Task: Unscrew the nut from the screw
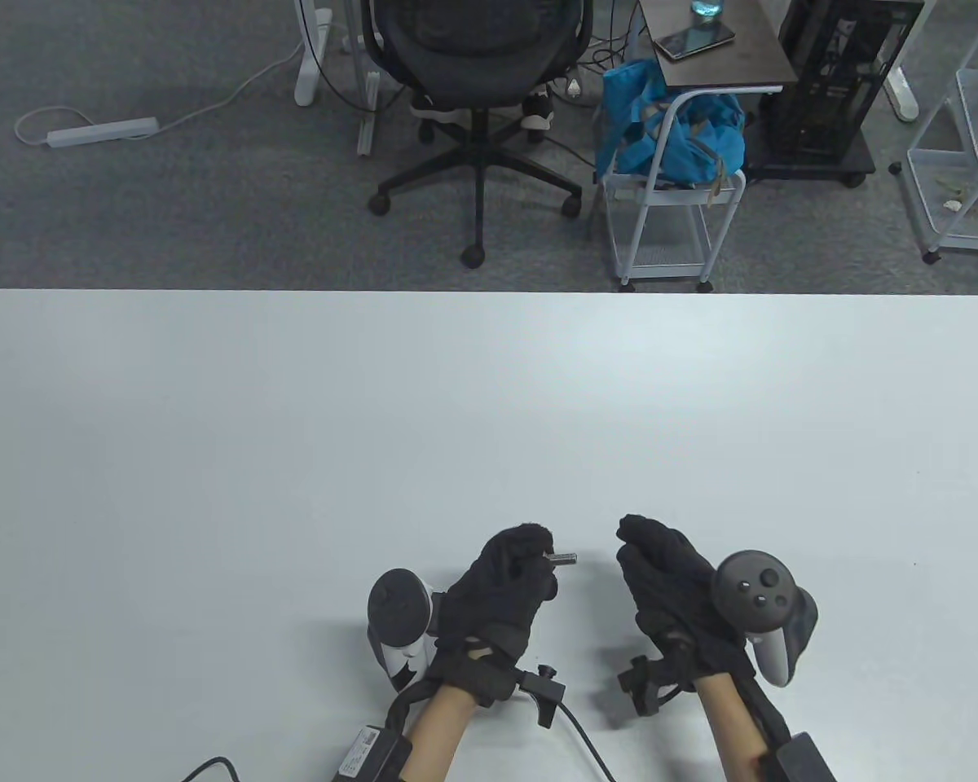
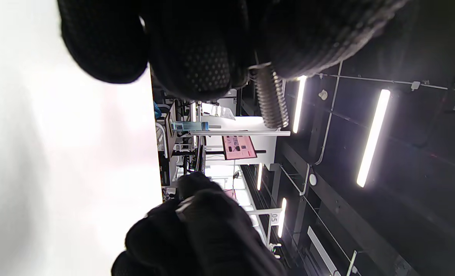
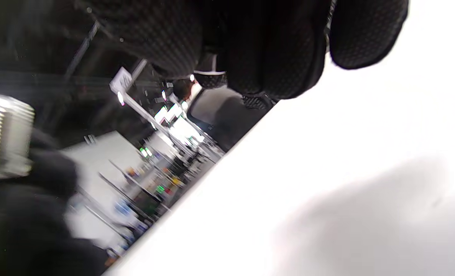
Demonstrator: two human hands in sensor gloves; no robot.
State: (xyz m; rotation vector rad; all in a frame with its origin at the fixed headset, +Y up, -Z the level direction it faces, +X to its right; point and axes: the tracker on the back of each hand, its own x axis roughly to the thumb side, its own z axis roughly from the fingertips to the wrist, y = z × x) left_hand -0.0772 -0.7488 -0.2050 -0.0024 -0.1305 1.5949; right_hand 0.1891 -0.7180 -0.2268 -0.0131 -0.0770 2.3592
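My left hand (image 1: 538,558) grips the head end of a metal screw (image 1: 563,559). Its bare threaded shank points right, a little above the white table (image 1: 293,423). The left wrist view shows the threads (image 2: 271,100) sticking out from my fingers (image 2: 196,57), with no nut on them. My right hand (image 1: 632,542) is a short way right of the screw tip and does not touch it, its fingers bunched together. A small pale metal edge, which looks like the nut (image 3: 209,73), shows between the right fingertips (image 3: 265,50). The screw's end is blurred at the left of the right wrist view (image 3: 5,134).
The table's far edge (image 1: 489,292) runs across the middle of the table view. Beyond it stand an office chair (image 1: 477,73) and a white cart with a blue bag (image 1: 668,138). Cables (image 1: 583,737) trail from my left wrist at the near edge.
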